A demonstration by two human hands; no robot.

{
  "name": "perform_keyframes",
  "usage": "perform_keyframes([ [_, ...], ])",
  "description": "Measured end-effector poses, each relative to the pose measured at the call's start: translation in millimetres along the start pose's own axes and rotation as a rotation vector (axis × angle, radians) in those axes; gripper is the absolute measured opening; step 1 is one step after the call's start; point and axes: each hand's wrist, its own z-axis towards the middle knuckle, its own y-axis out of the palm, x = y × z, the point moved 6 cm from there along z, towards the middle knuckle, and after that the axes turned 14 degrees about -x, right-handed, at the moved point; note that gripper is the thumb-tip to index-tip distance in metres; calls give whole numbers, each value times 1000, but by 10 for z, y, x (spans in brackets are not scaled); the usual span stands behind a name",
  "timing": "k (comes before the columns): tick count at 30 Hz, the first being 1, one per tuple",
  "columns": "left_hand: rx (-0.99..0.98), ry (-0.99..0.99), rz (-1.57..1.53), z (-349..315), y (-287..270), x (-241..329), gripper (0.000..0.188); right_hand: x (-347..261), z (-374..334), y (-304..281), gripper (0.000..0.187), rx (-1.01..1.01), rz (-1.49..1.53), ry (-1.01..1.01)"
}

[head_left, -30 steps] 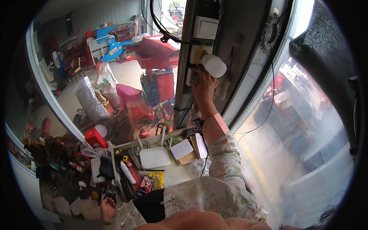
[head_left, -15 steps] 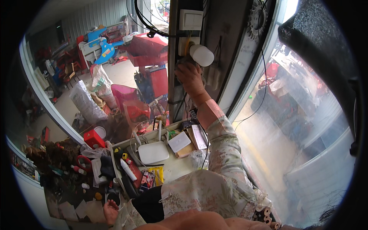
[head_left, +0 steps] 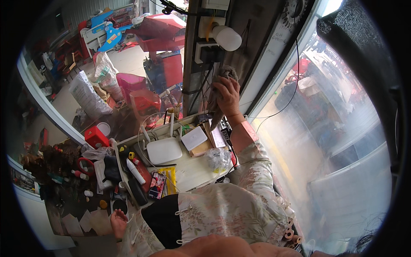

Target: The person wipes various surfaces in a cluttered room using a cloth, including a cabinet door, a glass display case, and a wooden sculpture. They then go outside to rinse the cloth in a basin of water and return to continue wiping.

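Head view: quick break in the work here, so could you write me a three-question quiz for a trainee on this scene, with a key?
1. What does the person's right hand hold?
A) a red plastic box
B) a crumpled grey-brown cloth
C) a yellow packet

2. True or false: the rounded white bulb is higher in the picture than the black plug.

3. Fill in: the flat white router with antennas lies to the picture's ____ of the flat white rectangular box.

Key: 1 B; 2 true; 3 left.
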Motion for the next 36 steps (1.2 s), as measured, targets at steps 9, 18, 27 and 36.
perform_keyframes([
  [9, -52, -18, 69, 81, 207, 101, 21, 1079, 1097, -1088, 40, 643, -55, 160],
  [18, 71, -18, 21, 255, 265, -46, 21, 1600, 1175, -716, 34, 544, -239, 233],
  [27, -28, -84, 91, 542, 415, 210, 20, 1674, 205, -135, 28, 474, -198, 492],
  [36, -117, -98, 167, 690, 451, 235, 17, 1678, -548, 334, 31, 438, -140, 633],
])
